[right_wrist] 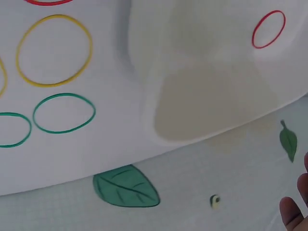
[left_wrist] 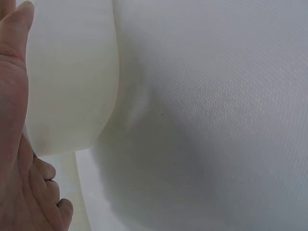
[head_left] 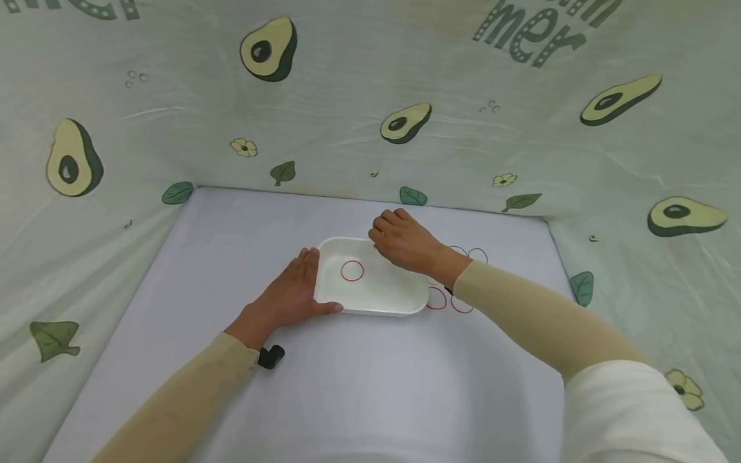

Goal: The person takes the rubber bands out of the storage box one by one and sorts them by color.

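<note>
A shallow white tray [head_left: 388,292] with rounded corners sits on the white table, and a thin red ring [head_left: 341,271], much like a rubber band, lies inside it. My left hand [head_left: 289,292] rests against the tray's left end, fingers straight along that side and thumb along the front wall. The left wrist view shows the thumb [left_wrist: 14,33] beside that wall. Over the tray's back edge hovers my right hand [head_left: 405,241], palm down with bent fingers. Only a few of its fingertips [right_wrist: 291,211] enter the right wrist view, where no held thing shows.
Right of the tray lie several more thin rings, among them a yellow ring [right_wrist: 55,16], a green ring [right_wrist: 64,94] and a red ring [head_left: 462,312]. My right forearm partly covers them. An avocado-print cloth [head_left: 341,96] hangs behind the table and along its sides.
</note>
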Demonstrator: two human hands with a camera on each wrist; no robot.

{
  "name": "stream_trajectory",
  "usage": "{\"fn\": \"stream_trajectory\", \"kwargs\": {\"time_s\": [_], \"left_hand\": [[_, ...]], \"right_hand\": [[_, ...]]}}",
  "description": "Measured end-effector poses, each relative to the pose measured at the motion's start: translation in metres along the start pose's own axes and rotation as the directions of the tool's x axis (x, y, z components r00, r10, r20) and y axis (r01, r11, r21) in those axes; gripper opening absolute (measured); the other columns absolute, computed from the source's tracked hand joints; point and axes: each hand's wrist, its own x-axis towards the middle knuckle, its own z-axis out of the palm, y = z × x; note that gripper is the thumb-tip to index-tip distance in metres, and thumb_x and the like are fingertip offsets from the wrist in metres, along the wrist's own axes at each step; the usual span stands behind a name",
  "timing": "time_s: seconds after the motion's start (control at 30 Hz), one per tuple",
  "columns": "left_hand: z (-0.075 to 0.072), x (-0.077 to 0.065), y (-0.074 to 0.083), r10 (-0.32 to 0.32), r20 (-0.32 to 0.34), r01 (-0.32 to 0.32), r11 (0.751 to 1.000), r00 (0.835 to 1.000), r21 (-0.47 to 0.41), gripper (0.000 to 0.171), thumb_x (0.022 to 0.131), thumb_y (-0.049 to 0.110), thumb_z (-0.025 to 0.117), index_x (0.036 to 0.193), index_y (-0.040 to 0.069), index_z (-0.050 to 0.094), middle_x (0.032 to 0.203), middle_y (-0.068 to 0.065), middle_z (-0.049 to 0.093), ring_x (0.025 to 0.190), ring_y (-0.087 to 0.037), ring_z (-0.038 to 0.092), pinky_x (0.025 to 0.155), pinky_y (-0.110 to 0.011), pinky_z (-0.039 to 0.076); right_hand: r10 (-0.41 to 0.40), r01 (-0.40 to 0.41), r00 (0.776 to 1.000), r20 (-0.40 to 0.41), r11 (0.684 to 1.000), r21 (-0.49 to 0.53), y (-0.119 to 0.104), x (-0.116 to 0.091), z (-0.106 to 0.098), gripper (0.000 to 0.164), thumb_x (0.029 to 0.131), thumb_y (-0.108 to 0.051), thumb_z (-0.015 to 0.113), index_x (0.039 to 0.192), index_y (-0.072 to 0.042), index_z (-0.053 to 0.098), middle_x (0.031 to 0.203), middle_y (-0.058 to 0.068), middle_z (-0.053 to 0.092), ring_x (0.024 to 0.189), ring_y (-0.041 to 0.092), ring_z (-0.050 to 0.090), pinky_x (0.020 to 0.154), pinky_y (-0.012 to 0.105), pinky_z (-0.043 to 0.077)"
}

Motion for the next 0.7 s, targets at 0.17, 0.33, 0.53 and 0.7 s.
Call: {"fn": "stream_trajectory", "kwargs": {"time_s": [0.17,0.33,0.53,0.7], "left_hand": [[-0.001,0.000,-0.002,0.011,-0.006,-0.011,1.000,1.000,0.003,0.132,0.088,0.077,0.067,0.164,-0.010,0.003,0.173,-0.030,0.014,0.163,-0.045,0.011,0.131,-0.054,0.022],[-0.002,0.000,-0.002,0.013,0.008,-0.013,1.000,1.000,-0.004,0.133,0.088,0.080,0.064,0.165,-0.010,0.003,0.173,-0.030,0.012,0.163,-0.045,0.010,0.132,-0.054,0.021],[-0.002,-0.001,-0.003,0.008,0.011,-0.008,1.000,1.000,-0.006,0.134,0.087,0.082,0.062,0.165,-0.009,0.001,0.174,-0.028,0.011,0.163,-0.043,0.010,0.132,-0.054,0.020],[-0.001,0.000,-0.003,0.008,0.005,-0.008,1.000,1.000,-0.011,0.135,0.087,0.083,0.063,0.165,-0.008,0.002,0.175,-0.026,0.012,0.163,-0.042,0.010,0.132,-0.053,0.020]], "right_hand": [[-0.105,0.105,0.994,-0.008,0.992,0.068,-0.015,0.025,0.007,0.015,0.108,-0.023,0.062,0.112,-0.009,0.065,0.110,0.004,0.066,0.106,0.025,0.057,0.096,0.038,0.049],[-0.213,0.208,0.976,0.047,0.973,0.101,-0.028,0.039,0.018,0.024,0.105,-0.029,0.067,0.122,-0.011,0.064,0.125,0.003,0.065,0.118,0.023,0.054,0.102,0.037,0.048],[-0.321,0.318,0.944,0.080,0.947,0.049,-0.039,0.051,0.029,0.022,0.104,-0.017,0.068,0.125,-0.011,0.061,0.125,0.003,0.061,0.121,0.022,0.053,0.105,0.036,0.047],[-0.356,0.356,0.931,0.083,0.934,0.017,-0.044,0.058,0.038,0.020,0.105,-0.015,0.064,0.125,-0.013,0.061,0.122,0.002,0.061,0.119,0.019,0.054,0.104,0.036,0.046]]}}
